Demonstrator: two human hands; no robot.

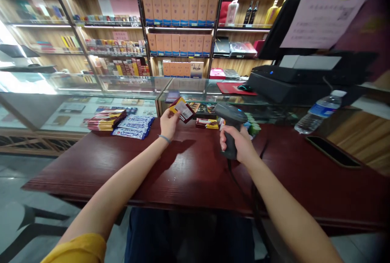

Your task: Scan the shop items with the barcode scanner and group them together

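My left hand (169, 124) is closed on a small dark red and yellow packet (183, 109), raised above the table with a barcode label turned up. In my right hand (237, 140) is a black barcode scanner (230, 113), its head turned toward the packet and its cable hanging down. Left of my left hand lie a pile of red and yellow packets (106, 120) and some blue and white packets (134, 127). A few more red and yellow packets (207, 123) rest between my hands. Behind the scanner are green items (253, 127), partly hidden.
The dark red table (183, 173) meets a glass display counter (134, 86). On the right are a water bottle (319, 111), a phone (332, 151) and a black cash-register machine (292, 82). A mouse (245, 88) sits on a red pad. A stool (33, 222) stands lower left.
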